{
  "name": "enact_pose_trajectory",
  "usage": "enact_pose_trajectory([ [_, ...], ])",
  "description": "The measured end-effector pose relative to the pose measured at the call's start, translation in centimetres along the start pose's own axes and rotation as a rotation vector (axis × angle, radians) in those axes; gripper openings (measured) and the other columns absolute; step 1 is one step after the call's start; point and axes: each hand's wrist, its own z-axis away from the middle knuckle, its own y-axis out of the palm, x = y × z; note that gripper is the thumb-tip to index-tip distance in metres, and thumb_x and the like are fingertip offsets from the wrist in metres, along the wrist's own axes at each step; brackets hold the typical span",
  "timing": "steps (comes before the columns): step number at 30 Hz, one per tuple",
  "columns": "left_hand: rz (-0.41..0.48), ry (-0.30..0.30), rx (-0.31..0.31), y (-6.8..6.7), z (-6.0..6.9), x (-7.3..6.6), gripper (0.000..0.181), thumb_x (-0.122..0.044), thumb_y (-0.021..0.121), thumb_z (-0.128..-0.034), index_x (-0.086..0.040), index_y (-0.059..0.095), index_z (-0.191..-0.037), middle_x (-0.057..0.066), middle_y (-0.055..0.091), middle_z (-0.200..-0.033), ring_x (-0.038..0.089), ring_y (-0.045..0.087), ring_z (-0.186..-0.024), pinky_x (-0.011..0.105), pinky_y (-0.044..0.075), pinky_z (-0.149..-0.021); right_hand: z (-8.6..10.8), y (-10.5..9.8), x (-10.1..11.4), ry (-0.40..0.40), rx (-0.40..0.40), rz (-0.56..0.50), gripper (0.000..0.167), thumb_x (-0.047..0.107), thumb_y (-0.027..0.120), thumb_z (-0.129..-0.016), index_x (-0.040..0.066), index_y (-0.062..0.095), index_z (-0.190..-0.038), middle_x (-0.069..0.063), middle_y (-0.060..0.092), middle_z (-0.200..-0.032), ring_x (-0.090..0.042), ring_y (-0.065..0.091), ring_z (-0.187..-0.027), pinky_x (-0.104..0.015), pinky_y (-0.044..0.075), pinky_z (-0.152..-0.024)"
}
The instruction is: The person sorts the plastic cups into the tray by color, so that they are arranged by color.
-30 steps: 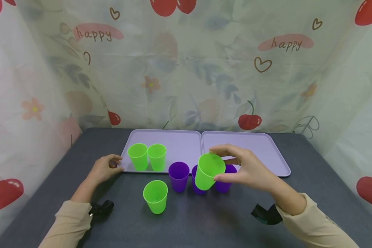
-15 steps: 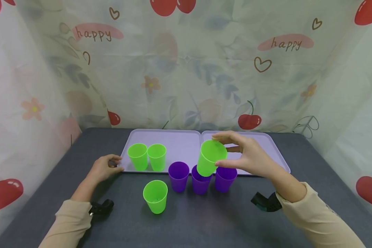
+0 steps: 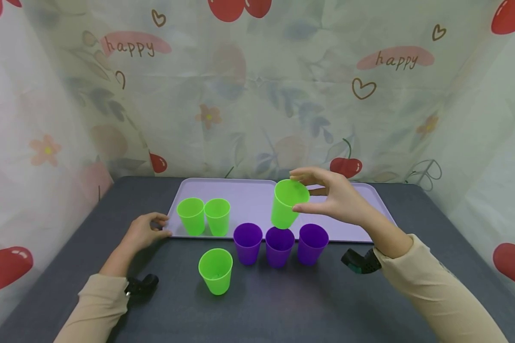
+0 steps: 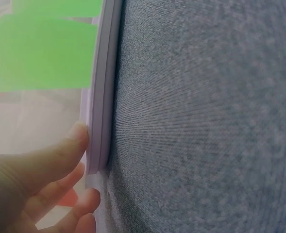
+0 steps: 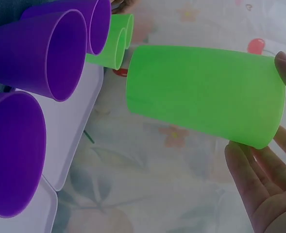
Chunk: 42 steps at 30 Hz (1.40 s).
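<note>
My right hand (image 3: 336,195) grips a bright green cup (image 3: 286,205) near its rim, thumb on one side and fingers on the other. The cup hangs tilted in the air, over the trays' inner ends and behind the middle purple cup (image 3: 279,247). In the right wrist view this green cup (image 5: 201,94) lies sideways across the picture. My left hand (image 3: 145,232) holds the front left corner of the left lilac tray (image 3: 255,200); in the left wrist view the thumb (image 4: 75,141) presses its rim. Two green cups (image 3: 190,216) stand side by side on that tray.
Purple cups (image 3: 247,244) stand in a row of three along the trays' front edge. Another green cup (image 3: 216,271) stands nearer on the dark table (image 3: 266,309). A second lilac tray (image 3: 347,228) adjoins on the right. Printed cloth (image 3: 257,119) hangs behind and at both sides.
My right hand has carried the green cup up and away from me, from in front of the purple cups to above the trays. The left hand stays at the tray corner.
</note>
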Motion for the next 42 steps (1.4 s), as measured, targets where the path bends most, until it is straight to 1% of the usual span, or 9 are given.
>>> enact_pose_trajectory([
  [7,-0.001,-0.01,0.004,0.0,-0.1,0.1,0.045,-0.013,0.076,-0.0756,0.008,0.059,-0.111,0.025,0.064,-0.101,0.034,0.062,-0.087,0.041,0.049,-0.072,-1.6,-0.2,-0.5,0.035,0.021,0.017,0.059,0.019,0.079,-0.073,0.013,0.054,-0.126,-0.008,0.06,-0.126,-0.023,0.059,-0.114,-0.041,0.051,-0.091],
  [15,-0.004,-0.014,0.001,0.1,-0.2,0.2,0.045,-0.012,0.076,-0.0752,0.008,0.06,-0.111,0.025,0.064,-0.1,0.033,0.061,-0.087,0.035,0.048,-0.069,-3.3,-0.2,-1.2,0.044,0.066,-0.014,0.06,0.019,0.079,-0.074,0.013,0.053,-0.128,-0.009,0.058,-0.128,-0.024,0.057,-0.117,-0.042,0.05,-0.092],
  [19,-0.002,-0.016,-0.002,0.2,-0.2,0.2,0.044,-0.012,0.076,-0.0752,0.008,0.06,-0.111,0.024,0.065,-0.1,0.033,0.061,-0.087,0.035,0.048,-0.069,-4.2,0.1,-1.8,0.044,0.106,-0.023,0.061,0.02,0.078,-0.075,0.014,0.052,-0.129,-0.011,0.056,-0.131,-0.025,0.055,-0.119,-0.042,0.05,-0.093],
  [25,0.003,-0.025,0.003,0.2,-0.2,0.2,0.044,-0.012,0.075,-0.0758,0.008,0.059,-0.112,0.025,0.064,-0.101,0.033,0.061,-0.088,0.038,0.048,-0.071,-5.6,0.8,-2.2,0.035,0.159,-0.033,0.061,0.019,0.078,-0.075,0.012,0.051,-0.13,-0.013,0.055,-0.131,-0.027,0.056,-0.118,-0.042,0.051,-0.092],
  [29,0.002,-0.033,0.005,0.2,-0.3,0.2,0.044,-0.012,0.075,-0.0764,0.008,0.059,-0.113,0.025,0.064,-0.102,0.033,0.06,-0.088,0.035,0.048,-0.07,-6.6,1.4,-2.5,0.031,0.199,-0.018,0.061,0.019,0.077,-0.075,0.011,0.051,-0.13,-0.012,0.055,-0.131,-0.028,0.056,-0.117,-0.041,0.051,-0.091],
  [35,0.007,-0.039,0.008,0.1,-0.3,0.0,0.045,-0.012,0.075,-0.0763,0.007,0.059,-0.113,0.025,0.064,-0.103,0.032,0.06,-0.088,0.033,0.047,-0.069,-7.9,2.4,-3.0,0.013,0.258,-0.005,0.059,0.017,0.077,-0.076,0.008,0.051,-0.128,-0.014,0.054,-0.13,-0.031,0.056,-0.117,-0.041,0.051,-0.091],
  [42,0.005,-0.04,0.013,0.1,-0.2,-0.1,0.045,-0.012,0.075,-0.0761,0.008,0.058,-0.113,0.026,0.063,-0.103,0.033,0.06,-0.088,0.037,0.048,-0.071,-9.2,3.2,-3.6,-0.016,0.305,0.02,0.057,0.016,0.076,-0.077,0.007,0.052,-0.128,-0.014,0.055,-0.129,-0.032,0.056,-0.116,-0.041,0.052,-0.09],
])
